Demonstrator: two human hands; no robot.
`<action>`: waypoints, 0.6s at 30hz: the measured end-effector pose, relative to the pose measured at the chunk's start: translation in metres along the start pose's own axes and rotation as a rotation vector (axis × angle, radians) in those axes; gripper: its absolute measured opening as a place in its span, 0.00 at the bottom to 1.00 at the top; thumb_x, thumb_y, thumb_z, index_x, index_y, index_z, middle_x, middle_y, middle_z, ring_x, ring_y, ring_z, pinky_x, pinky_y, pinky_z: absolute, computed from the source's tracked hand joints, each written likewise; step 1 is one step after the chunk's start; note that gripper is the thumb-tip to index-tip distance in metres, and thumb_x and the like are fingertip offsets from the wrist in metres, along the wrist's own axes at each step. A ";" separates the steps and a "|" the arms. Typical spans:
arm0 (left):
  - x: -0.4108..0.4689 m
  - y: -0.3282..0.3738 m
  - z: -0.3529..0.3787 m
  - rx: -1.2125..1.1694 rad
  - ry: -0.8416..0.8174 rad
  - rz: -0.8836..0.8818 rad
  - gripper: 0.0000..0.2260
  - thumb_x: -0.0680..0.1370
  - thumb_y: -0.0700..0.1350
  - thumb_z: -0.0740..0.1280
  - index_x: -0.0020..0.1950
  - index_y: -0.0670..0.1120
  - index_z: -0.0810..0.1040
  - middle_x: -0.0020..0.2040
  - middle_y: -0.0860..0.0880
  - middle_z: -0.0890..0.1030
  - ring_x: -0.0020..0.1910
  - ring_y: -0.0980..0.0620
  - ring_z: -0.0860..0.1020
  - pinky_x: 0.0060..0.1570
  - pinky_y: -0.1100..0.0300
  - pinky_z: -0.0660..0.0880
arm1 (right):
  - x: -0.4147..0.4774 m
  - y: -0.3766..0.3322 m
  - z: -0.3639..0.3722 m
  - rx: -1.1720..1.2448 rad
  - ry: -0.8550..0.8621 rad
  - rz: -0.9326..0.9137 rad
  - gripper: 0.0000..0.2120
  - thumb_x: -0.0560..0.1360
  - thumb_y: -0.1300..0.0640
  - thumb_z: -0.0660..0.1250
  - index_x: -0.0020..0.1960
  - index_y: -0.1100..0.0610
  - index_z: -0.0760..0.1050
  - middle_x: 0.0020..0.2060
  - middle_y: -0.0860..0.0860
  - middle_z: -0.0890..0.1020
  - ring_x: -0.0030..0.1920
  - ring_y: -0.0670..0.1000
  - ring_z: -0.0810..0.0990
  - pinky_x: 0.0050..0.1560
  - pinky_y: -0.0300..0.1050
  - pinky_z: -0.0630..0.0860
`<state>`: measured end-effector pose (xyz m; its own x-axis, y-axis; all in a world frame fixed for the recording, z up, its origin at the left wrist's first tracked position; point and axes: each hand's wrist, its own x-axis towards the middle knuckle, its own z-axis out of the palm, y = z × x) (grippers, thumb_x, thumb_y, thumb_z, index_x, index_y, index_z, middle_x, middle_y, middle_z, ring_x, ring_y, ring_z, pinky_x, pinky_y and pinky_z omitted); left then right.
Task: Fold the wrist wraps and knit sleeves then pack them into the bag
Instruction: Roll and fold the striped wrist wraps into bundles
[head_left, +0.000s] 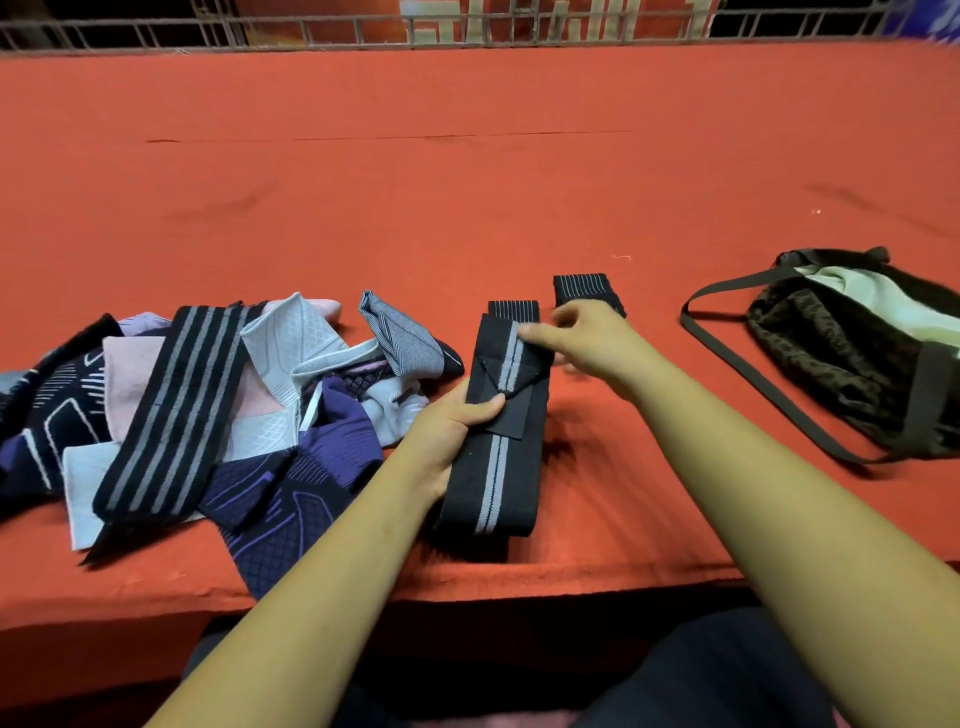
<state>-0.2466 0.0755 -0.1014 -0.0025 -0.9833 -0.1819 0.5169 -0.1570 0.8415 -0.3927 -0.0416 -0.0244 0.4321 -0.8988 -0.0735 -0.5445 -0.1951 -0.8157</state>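
Head view: the black, grey-striped wrist wrap (501, 467) lies at the near edge of the red tabletop (467, 182), held in the left hand (441, 436) grip. The right hand (582, 332) is blurred at its far end, grip unclear. Knit sleeves (270, 405) are piled left, the bag (831, 353) right. The banner (519, 21) lettering is unreadable.

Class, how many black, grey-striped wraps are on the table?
4: a wide wrap across the pile, a held wrap in the left hand, a folded wrap just beyond it, a second folded wrap behind the right hand. The pile may hide more.

Broad red felt-covered table (467, 182), grey metal railing (363, 31) along its far edge
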 end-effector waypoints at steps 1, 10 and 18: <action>-0.001 0.000 0.003 0.009 -0.005 -0.011 0.19 0.76 0.36 0.65 0.68 0.44 0.74 0.53 0.39 0.82 0.45 0.43 0.82 0.45 0.50 0.81 | 0.002 -0.002 -0.002 0.043 -0.115 0.068 0.20 0.72 0.47 0.75 0.55 0.62 0.80 0.46 0.56 0.84 0.38 0.49 0.82 0.43 0.46 0.80; -0.011 -0.009 0.000 -0.202 -0.219 -0.331 0.19 0.82 0.43 0.58 0.68 0.34 0.75 0.69 0.34 0.74 0.66 0.36 0.76 0.66 0.38 0.71 | 0.023 -0.019 -0.010 0.062 0.189 -0.121 0.07 0.70 0.61 0.76 0.45 0.56 0.80 0.37 0.51 0.81 0.39 0.49 0.78 0.43 0.48 0.77; -0.006 0.008 0.005 -0.315 -0.257 -0.384 0.29 0.82 0.57 0.58 0.71 0.33 0.71 0.71 0.30 0.70 0.70 0.33 0.71 0.73 0.37 0.59 | 0.031 -0.021 -0.016 0.143 0.362 -0.265 0.08 0.70 0.64 0.73 0.43 0.53 0.78 0.37 0.47 0.80 0.41 0.49 0.79 0.46 0.50 0.79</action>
<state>-0.2470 0.0799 -0.0913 -0.4294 -0.8579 -0.2820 0.6685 -0.5119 0.5394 -0.3791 -0.0718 -0.0008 0.2503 -0.9095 0.3320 -0.3342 -0.4030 -0.8520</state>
